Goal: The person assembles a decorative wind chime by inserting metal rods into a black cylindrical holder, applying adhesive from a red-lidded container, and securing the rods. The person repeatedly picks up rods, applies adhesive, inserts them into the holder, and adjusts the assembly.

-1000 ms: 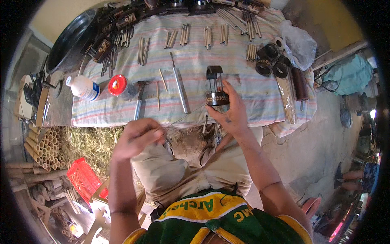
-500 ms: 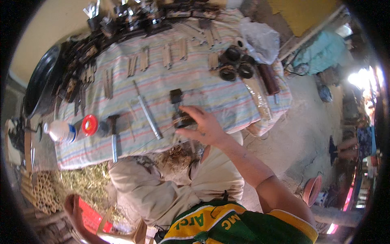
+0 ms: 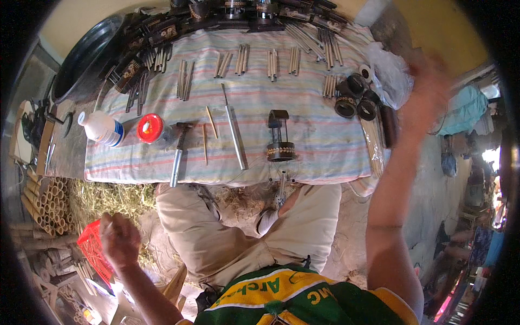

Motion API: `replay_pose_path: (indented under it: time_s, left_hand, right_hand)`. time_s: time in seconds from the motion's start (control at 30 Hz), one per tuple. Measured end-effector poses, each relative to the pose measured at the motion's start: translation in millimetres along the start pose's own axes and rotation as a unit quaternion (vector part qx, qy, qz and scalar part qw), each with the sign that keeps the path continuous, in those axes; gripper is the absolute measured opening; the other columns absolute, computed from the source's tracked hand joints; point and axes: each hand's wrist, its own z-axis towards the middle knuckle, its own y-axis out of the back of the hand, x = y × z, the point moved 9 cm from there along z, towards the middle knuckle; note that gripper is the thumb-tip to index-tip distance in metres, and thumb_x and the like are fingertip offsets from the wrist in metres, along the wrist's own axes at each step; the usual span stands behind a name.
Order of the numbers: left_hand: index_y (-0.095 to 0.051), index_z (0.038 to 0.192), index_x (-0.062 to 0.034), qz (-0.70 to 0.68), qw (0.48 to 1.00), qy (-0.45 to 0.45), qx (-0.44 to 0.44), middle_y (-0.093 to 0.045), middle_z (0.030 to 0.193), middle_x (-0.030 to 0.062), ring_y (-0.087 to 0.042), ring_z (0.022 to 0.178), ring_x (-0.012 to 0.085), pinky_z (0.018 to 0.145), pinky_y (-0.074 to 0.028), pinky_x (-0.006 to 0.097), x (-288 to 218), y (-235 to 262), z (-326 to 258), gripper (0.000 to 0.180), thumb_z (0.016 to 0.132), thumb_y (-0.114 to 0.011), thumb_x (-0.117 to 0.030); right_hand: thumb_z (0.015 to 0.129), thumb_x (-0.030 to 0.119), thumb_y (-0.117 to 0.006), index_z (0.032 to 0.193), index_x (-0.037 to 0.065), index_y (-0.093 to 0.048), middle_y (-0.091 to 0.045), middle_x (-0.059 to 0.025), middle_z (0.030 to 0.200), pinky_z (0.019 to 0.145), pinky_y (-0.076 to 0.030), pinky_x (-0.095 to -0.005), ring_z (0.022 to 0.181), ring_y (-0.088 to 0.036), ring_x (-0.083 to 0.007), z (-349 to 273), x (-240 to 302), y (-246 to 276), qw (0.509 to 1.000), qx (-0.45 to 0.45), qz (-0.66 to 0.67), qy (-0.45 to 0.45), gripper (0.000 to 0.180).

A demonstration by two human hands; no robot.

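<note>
A small dark well-shaped craft, with a round patterned base, thin posts and a curved top, rests on the striped cloth near its front edge; neither hand touches it. My right hand is smeared by motion at the far right, close to the clear plastic bag; its fingers cannot be made out. Low on the left, my left hand is held with its fingers curled in, beside the red basket. Whatever it may hold is hidden.
On the striped cloth lie a hammer, a long metal tool, thin sticks, a red-lidded jar and a white bottle. Behind are bundled strips, dark rings and a black basin. Cut bamboo tubes are at left.
My right hand has let go of the dark craft and swung away to the far right. The craft now stands alone. My left hand has come up into clearer view, and the view has shifted.
</note>
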Motion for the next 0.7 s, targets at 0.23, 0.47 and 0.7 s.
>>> replay_pose_path:
  time_s: [0.23, 0.47, 0.7]
  left_hand:
    - [-0.063, 0.124, 0.0051, 0.491, 0.86, 0.119, 0.077, -0.066, 0.099, 0.0083, -0.065, 0.086, 0.0129, 0.078, -0.053, 0.026, 52, -58, -9, 0.031, 0.093, -0.064, 0.005]
    - [-0.062, 0.126, 0.0031, 0.633, 0.772, 0.058, -0.017, -0.071, 0.089, 0.0092, -0.065, 0.082, 0.0119, 0.075, -0.052, 0.026, 35, -26, -22, 0.034, 0.092, -0.065, 0.003]
    - [-0.065, 0.111, 0.0061, 0.452, 0.888, 0.091, -0.002, -0.07, 0.09, 0.0098, -0.068, 0.085, 0.0129, 0.077, -0.055, 0.028, 84, -37, -10, 0.017, 0.096, -0.064, -0.003]
  right_hand:
    - [0.088, 0.041, -0.073, 0.108, 0.004, -0.071, -0.073, -0.0134, 0.106, 0.086, -0.055, -0.04, 0.098, -0.071, -0.0255, -71, -121, -239, 0.926, 0.349, -0.07, -0.125, 0.042]
    - [0.088, 0.031, -0.073, 0.107, 0.004, -0.067, -0.068, -0.0089, 0.086, 0.067, -0.053, -0.0324, 0.08, -0.067, -0.0162, -94, -181, -287, 0.811, 0.479, -0.142, -0.305, 0.034]
    - [0.083, 0.011, -0.068, 0.081, 0.002, -0.067, -0.062, -0.0088, 0.062, 0.038, -0.043, -0.0339, 0.042, -0.052, -0.0167, -105, -215, -297, 0.833, 0.394, 0.095, -0.377, 0.009]
